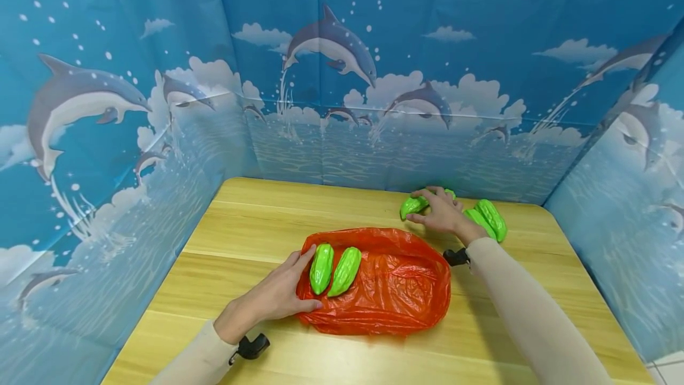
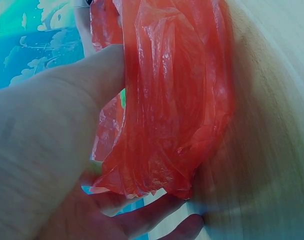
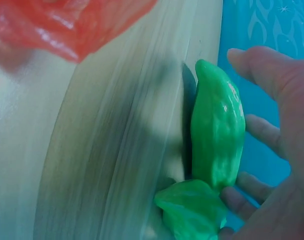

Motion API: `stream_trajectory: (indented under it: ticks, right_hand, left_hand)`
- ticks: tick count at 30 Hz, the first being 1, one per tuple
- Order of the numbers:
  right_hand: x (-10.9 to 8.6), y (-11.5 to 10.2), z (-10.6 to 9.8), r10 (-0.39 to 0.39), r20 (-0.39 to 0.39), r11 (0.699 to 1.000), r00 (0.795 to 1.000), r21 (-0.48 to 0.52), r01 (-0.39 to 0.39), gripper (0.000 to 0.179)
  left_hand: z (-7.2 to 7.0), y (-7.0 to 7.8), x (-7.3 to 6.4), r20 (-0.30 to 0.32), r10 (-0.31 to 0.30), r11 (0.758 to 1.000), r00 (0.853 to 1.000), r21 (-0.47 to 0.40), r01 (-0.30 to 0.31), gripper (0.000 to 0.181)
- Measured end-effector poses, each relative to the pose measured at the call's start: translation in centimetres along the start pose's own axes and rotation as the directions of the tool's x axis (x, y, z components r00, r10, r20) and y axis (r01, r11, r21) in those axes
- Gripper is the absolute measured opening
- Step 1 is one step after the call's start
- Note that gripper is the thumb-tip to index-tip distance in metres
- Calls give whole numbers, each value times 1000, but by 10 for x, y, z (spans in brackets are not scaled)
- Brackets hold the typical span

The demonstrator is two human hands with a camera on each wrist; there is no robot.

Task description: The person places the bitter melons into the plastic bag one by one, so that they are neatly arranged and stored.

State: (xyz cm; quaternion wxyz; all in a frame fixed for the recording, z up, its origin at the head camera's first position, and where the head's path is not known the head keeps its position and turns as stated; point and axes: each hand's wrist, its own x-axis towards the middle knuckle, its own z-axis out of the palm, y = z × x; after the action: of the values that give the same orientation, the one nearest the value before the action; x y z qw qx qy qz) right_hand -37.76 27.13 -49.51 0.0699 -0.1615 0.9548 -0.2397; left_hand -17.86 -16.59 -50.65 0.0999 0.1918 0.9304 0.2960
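A red plastic bag (image 1: 395, 290) lies spread with its mouth facing up, holding two green bitter melons, one on the left (image 1: 321, 269) and one beside it (image 1: 345, 272). My left hand (image 1: 275, 290) grips the bag's left end; in the left wrist view the thumb goes behind the red plastic (image 2: 167, 100) and the fingers lie outside it. At the back of the table, my right hand (image 1: 440, 212) reaches over another green bitter melon (image 3: 217, 125). Its fingers are spread beside that melon, not closed round it. A second melon (image 3: 192, 207) lies close by.
Two more bitter melons, one nearer the wrist (image 1: 478, 221) and one farther right (image 1: 491, 220), lie right of the right hand. The wooden table (image 1: 240, 218) ends at a blue dolphin-print curtain (image 1: 374, 153) behind and at both sides.
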Motion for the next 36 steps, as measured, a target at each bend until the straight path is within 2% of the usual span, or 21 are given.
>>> stream_trajectory:
  ticks: [10,13,20,36]
  right_hand:
    - [-2,5,3,-15,-39,999,999,46,17,49]
    - [-1,6,4,-23,-36,998,999,52,24,52]
    - [0,5,3,-18,-14,998,1000,58,19,79]
    - [3,3,7,8,-19,1000,1000,9,-8,72]
  left_hand:
    - [-1,0,-1,2,2,1000,1000,-10,-2,121]
    - [0,-1,-1,7,-4,1000,1000,-11,5,120]
    - [1,-3,0,5,-6,1000,1000,-10,6,120]
    - [1,0,2,-2,-21,1000,1000,-17,21,120]
